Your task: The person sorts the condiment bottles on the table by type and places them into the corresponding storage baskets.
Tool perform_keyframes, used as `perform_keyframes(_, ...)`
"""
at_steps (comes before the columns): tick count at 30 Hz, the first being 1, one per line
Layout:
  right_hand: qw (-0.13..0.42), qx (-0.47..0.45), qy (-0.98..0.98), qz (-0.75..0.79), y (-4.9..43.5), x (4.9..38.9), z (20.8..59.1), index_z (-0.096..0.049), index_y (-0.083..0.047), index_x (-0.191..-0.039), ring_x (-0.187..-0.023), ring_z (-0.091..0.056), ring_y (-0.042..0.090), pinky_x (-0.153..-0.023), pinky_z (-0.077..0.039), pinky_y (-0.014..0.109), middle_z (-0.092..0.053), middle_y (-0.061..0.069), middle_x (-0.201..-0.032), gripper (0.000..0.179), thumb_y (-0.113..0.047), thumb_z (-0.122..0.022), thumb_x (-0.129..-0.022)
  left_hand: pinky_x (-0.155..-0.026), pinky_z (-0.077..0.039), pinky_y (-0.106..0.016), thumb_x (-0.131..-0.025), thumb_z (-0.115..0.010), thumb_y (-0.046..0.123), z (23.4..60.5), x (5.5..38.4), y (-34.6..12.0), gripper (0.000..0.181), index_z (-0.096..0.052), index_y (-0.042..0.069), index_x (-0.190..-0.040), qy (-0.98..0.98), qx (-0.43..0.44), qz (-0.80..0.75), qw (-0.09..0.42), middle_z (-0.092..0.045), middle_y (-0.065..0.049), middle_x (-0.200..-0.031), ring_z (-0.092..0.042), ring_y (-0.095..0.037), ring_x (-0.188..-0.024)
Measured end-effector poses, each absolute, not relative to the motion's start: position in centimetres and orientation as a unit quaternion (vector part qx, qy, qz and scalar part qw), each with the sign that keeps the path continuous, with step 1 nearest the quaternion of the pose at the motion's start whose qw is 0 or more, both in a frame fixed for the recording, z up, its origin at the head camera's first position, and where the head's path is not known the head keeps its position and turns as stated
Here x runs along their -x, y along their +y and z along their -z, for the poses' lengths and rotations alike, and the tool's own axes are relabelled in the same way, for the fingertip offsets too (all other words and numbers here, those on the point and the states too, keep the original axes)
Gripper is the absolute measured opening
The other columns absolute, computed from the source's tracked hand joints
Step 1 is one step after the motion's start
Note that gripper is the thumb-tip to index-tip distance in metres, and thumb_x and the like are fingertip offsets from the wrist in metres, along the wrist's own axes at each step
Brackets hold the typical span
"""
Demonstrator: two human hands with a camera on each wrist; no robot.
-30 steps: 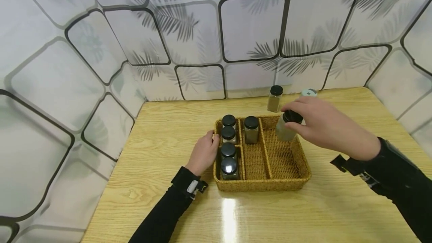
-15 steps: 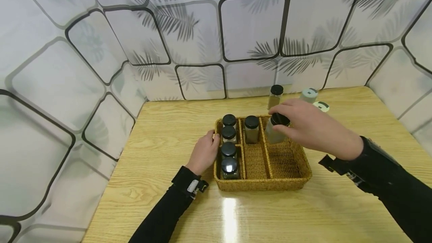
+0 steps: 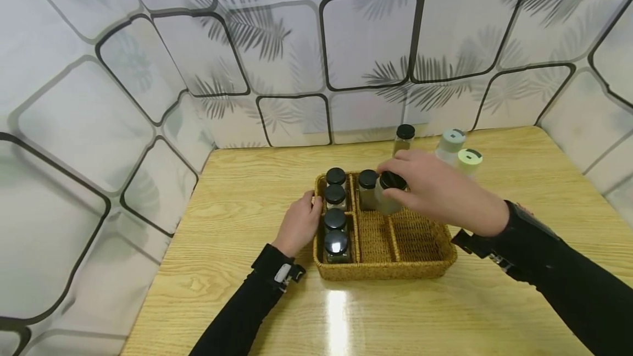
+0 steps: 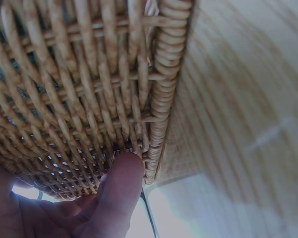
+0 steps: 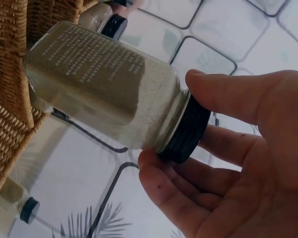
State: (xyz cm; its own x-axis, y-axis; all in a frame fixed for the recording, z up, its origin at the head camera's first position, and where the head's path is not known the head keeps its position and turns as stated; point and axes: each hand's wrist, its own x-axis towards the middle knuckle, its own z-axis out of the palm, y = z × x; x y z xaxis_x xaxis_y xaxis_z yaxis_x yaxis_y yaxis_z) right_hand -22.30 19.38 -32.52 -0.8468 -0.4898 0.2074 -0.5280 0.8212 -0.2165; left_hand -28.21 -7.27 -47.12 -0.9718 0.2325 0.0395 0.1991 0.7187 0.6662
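My right hand (image 3: 425, 188) pinches the black lid of a glass spice jar (image 5: 104, 84) between thumb and fingers. The jar, part full of pale brownish powder, hangs over the middle compartment of a wicker basket (image 3: 386, 272), beside another black-lidded jar (image 3: 367, 188) standing at that compartment's back. At the basket's left side my left hand (image 3: 298, 224) grips the wall, and its thumb lies against the weave in the left wrist view. Several black-lidded jars (image 3: 336, 243) fill the two left compartments. The right compartment (image 3: 420, 238) shows bare weave.
Behind the basket stands one more black-lidded jar (image 3: 405, 137). To its right are a jar with a pale blue lid (image 3: 452, 139) and one with a yellow-green lid (image 3: 470, 159). Patterned cloth (image 3: 371, 43) borders the wooden table (image 3: 237, 180) at the back and sides.
My right hand has carried the jar leftward, from over the right compartment to over the middle one. The pale-lidded jars behind have come into fuller view. My left hand has stayed put.
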Motion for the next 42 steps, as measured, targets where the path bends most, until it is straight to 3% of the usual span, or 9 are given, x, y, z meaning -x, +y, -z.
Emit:
perform_keyframes(5, 0.061, -0.267, -0.952, -0.137, 18.5, 22.8, 33.1, -0.068, -0.009, -0.125, -0.106, -0.064, 0.027, -0.089, -0.053, 0.046, -0.067, 0.009, -0.119, 0.038, -0.026, -0.076, -0.092, -0.095, -0.052, -0.050, -0.110, -0.032, 0.038, 47.1, 28.2, -7.3, 0.058, -0.045, -0.005, -0.146, 0.926, -0.116, -0.358, 0.024, -0.067, -0.023, -0.120, -0.067, -0.033, -0.108)
perform_keyframes(9, 0.057, -0.268, -0.952, -0.139, 18.0, 22.9, 33.5, -0.068, -0.010, -0.125, -0.107, -0.063, 0.027, -0.089, -0.053, 0.046, -0.067, 0.009, -0.120, 0.037, -0.026, -0.075, -0.092, -0.096, -0.052, -0.050, -0.110, -0.032, 0.038, 47.0, 28.2, -7.3, 0.058, -0.047, -0.005, -0.145, 0.926, -0.120, -0.357, 0.020, -0.067, -0.023, -0.120, -0.067, -0.033, -0.110)
perform_keyframes(20, 0.062, -0.278, -0.950, -0.129, 17.1, 23.1, 34.3, -0.068, -0.009, -0.127, -0.100, -0.063, 0.021, -0.083, -0.054, 0.039, -0.065, 0.008, -0.117, 0.041, -0.027, -0.076, -0.091, -0.096, -0.052, -0.050, -0.110, -0.031, 0.038, 47.3, 28.3, -7.3, 0.057, -0.048, -0.005, -0.144, 0.927, -0.121, -0.354, 0.010, -0.068, -0.023, -0.119, -0.067, -0.035, -0.112)
perform_keyframes(31, 0.033, -0.270, -0.953, -0.135, 16.7, 23.6, 36.4, -0.068, -0.010, -0.123, -0.093, -0.061, 0.019, -0.079, -0.053, 0.038, -0.065, 0.006, -0.109, 0.038, -0.028, -0.077, -0.091, -0.093, -0.053, -0.049, -0.110, -0.031, 0.037, 47.3, 28.3, -7.4, 0.056, -0.049, -0.005, -0.143, 0.926, -0.127, -0.354, 0.006, -0.069, -0.021, -0.113, -0.068, -0.033, -0.106)
perform_keyframes(38, 0.023, -0.273, -0.953, -0.127, 16.4, 23.9, 37.9, -0.069, -0.010, -0.121, -0.089, -0.061, 0.017, -0.077, -0.052, 0.035, -0.065, 0.005, -0.106, 0.037, -0.029, -0.078, -0.090, -0.083, -0.054, -0.045, -0.110, -0.031, 0.036, 47.4, 28.3, -7.4, 0.054, -0.053, -0.004, -0.138, 0.926, -0.129, -0.354, 0.005, -0.067, -0.013, -0.098, -0.065, -0.025, -0.089)
perform_keyframes(42, 0.021, -0.273, -0.953, -0.127, 16.4, 23.9, 38.4, -0.068, -0.011, -0.121, -0.089, -0.061, 0.017, -0.078, -0.052, 0.034, -0.065, 0.005, -0.106, 0.036, -0.029, -0.077, -0.090, -0.083, -0.053, -0.045, -0.110, -0.032, 0.035, 47.4, 28.4, -7.4, 0.052, -0.054, -0.003, -0.137, 0.926, -0.130, -0.355, 0.004, -0.067, -0.012, -0.097, -0.065, -0.024, -0.088)
